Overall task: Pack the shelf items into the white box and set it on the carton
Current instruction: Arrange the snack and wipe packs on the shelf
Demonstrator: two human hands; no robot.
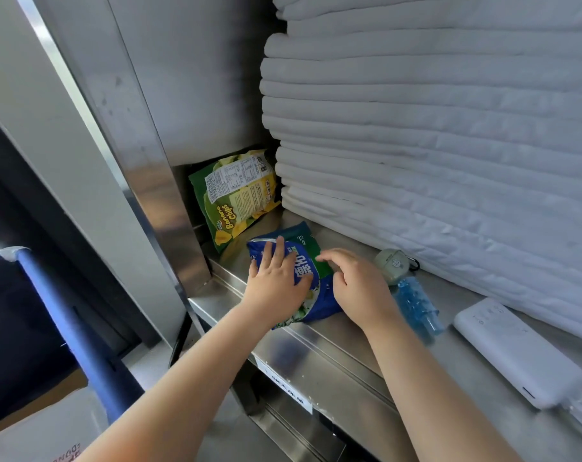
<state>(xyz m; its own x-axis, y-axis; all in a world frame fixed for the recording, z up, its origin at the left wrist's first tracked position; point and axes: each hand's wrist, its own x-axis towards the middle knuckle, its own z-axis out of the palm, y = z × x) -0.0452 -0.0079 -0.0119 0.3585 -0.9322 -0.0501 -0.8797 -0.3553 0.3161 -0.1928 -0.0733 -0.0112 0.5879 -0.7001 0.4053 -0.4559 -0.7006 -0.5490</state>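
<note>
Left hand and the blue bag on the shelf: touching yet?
Touching. The head view shows the left hand lying flat on the blue bag, palm and fingers pressed onto its front with no gap visible.

Both bare forearms reach up and forward from the lower edge of the view, angling slightly toward each other. The left hand (pixel 276 281) lies palm down, fingers straight and a little spread, pointing away from the body. The right hand (pixel 356 281) is just beside it, also palm down, wrist slightly raised, fingers curled loosely with the tips bent downward, thumb tucked inward toward the left hand.
</note>
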